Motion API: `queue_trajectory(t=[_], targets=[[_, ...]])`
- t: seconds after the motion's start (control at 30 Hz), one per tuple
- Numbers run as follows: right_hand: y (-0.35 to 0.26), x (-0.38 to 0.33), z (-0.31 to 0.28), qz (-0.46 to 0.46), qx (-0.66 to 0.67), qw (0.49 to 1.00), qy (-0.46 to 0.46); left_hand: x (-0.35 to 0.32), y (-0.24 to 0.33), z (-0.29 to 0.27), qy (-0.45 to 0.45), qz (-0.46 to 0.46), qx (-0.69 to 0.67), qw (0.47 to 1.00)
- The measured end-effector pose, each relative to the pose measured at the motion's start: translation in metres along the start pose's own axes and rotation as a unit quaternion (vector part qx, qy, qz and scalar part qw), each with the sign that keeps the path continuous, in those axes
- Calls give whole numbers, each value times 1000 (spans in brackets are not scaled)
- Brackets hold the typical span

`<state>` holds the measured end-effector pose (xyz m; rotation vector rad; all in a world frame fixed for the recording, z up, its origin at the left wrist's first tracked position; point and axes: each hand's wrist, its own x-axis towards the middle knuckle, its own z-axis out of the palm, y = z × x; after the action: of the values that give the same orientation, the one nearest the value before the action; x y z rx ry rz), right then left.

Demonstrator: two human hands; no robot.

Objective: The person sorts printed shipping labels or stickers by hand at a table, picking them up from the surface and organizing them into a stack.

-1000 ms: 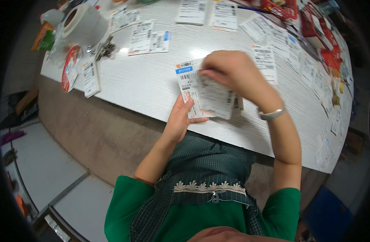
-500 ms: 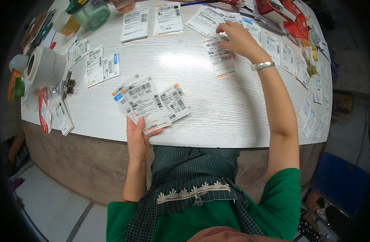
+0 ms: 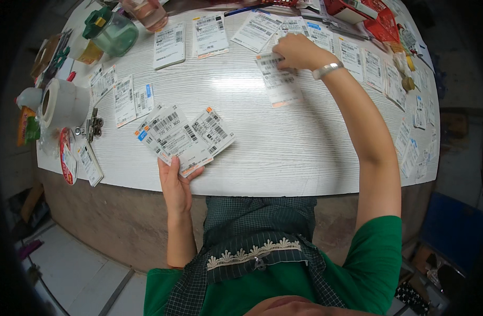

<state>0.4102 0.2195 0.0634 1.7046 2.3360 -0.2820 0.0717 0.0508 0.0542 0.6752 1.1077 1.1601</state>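
My left hand (image 3: 176,184) is closed around the lower edge of a fanned bunch of shipping labels (image 3: 178,139), its thumb on top. They are white with printed bars, and some have orange or blue corners. Out over the far middle of the table, my right hand (image 3: 300,51) has its fingers pinched on the upper end of a single shipping label (image 3: 279,88), which looks blurred. A silver bracelet (image 3: 327,69) circles that wrist. Just beyond the fingers, more labels (image 3: 257,30) overlap one another.
Stacks of labels (image 3: 169,46) form an arc across the white table (image 3: 236,174). At left stand a roll of white labels (image 3: 67,102), a green-lidded jar (image 3: 115,37) and metal clips (image 3: 94,125). Red baskets (image 3: 383,23) sit at the far right. A person's fingers touch a pinkish cup (image 3: 149,15).
My right fingers have closed on the single label, which has shifted slightly away from me. My left hand keeps its bunch. The whole view has shifted a little.
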Motion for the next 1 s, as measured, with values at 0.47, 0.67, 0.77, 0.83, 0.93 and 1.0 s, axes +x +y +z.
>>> queue_trajectory(t=[0.47,0.67,0.77,0.83,0.93,1.0], targets=[[-156,-164,46,191,483,810,273,-9,-32,53,-112,-55,-47,991],[-142,-184,46,132,375,794,460,-10,-58,43,-142,44,170,974],[-128,-190,49,0,571,773,277,-2,-61,37,-225,177,210,935],[-128,-190,56,-37,486,841,237,8,-65,30,-261,217,337,878],[-137,-188,67,13,316,886,340,11,-60,44,-323,153,297,885],[-147,-192,63,32,243,907,343,2,-57,44,-282,146,263,911]])
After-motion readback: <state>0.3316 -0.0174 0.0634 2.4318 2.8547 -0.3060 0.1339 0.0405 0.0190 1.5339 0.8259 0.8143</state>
